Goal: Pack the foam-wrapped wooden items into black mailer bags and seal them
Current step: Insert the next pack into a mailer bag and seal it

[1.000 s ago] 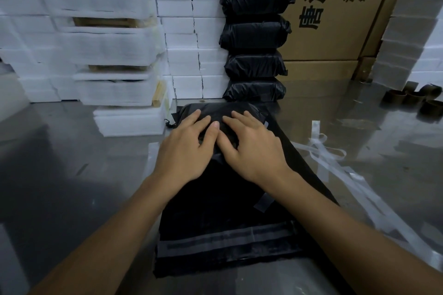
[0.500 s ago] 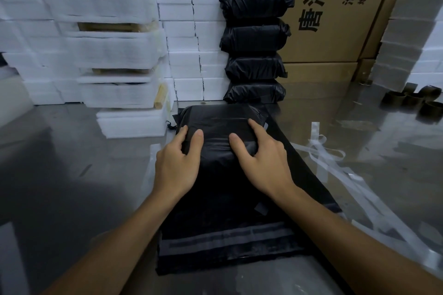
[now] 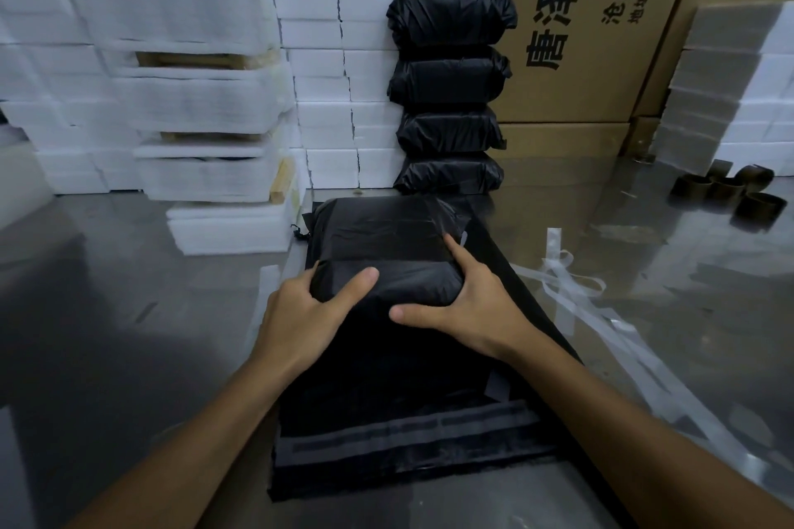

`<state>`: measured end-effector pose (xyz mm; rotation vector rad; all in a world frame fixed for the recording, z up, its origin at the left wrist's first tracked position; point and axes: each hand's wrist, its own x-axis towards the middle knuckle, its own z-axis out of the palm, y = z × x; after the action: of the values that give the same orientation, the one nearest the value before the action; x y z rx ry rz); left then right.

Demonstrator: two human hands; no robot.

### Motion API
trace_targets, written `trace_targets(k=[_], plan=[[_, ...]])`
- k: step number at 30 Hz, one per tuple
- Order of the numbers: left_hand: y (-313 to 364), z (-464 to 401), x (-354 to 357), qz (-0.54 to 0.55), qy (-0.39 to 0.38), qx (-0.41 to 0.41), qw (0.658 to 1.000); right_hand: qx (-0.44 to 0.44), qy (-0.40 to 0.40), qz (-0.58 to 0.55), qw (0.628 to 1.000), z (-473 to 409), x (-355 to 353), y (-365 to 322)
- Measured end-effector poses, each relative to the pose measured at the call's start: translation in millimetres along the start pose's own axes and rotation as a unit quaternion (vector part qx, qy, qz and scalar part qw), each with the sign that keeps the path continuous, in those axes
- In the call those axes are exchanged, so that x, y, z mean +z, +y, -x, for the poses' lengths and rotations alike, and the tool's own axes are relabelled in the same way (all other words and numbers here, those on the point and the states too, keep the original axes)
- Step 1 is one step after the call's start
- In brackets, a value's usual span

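Mailer bag (image 3: 386, 391): black, flat on table, far end bulging with contents.
Packed bags (image 3: 449, 90): four, stacked behind.

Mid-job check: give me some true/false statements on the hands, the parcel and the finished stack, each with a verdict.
1. Both hands grip the near end of the black parcel. True: left hand, right hand.
2. Four packed black bags are stacked against the back. True.
3. The stack stands left of the white foam blocks. False: it stands to their right.
4. The mailer's adhesive strip is folded over and sealed. False: it lies flat and exposed near the person.
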<state>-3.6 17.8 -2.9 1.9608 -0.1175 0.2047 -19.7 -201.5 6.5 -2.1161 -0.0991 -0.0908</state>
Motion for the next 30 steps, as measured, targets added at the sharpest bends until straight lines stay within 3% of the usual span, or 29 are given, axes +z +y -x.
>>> trace_targets(k=[7,13,19,25,30], plan=[[-9,-5,-9,-0.081,-0.035,0.009,0.996,-0.008,-0.044,0.011,0.999,-7,-6,8],[-12,-6,-11,-0.105,-0.040,0.009,0.994,0.010,-0.035,0.055,0.998,-5,-10,9],[-12,-5,-11,-0.115,-0.013,0.021,0.993,0.019,-0.021,0.123,0.992,-4,-13,8],[-7,-3,-10,-0.124,0.034,0.061,0.990,-0.006,-0.004,0.093,0.996,-1,-14,7],[-5,0,-9,-0.204,0.077,0.069,0.974,-0.017,0.012,0.128,0.992,-2,-18,6]])
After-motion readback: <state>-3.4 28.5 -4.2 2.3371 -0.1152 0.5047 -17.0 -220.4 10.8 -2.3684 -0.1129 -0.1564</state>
